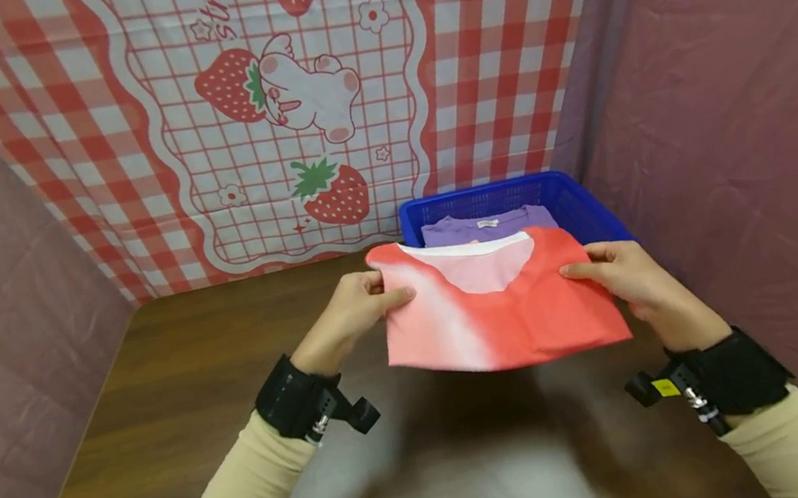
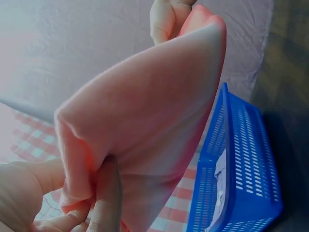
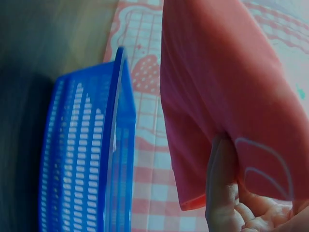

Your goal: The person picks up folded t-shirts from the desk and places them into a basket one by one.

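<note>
A folded shirt [image 1: 536, 315], red fading to white and pink with a round neckline, is held up above the table. My left hand [image 1: 361, 308] pinches its left edge, thumb in front. At the right edge my right hand [image 1: 622, 274] pinches it the same way. The left wrist view shows the folded layers of the shirt [image 2: 145, 106] gripped by the left hand [image 2: 104, 198]. In the right wrist view, thin pale curved lines mark the shirt [image 3: 231, 82] beside the right hand [image 3: 224, 193]. Behind it, a folded purple garment [image 1: 442, 233] lies in the blue basket [image 1: 586, 203].
The brown wooden table [image 1: 184, 395] spreads in front and to the left. A red-and-white checked strawberry cloth [image 1: 387, 158] hangs at the back. Pink curtains [image 1: 752, 110] stand at both sides, the right one close to the basket.
</note>
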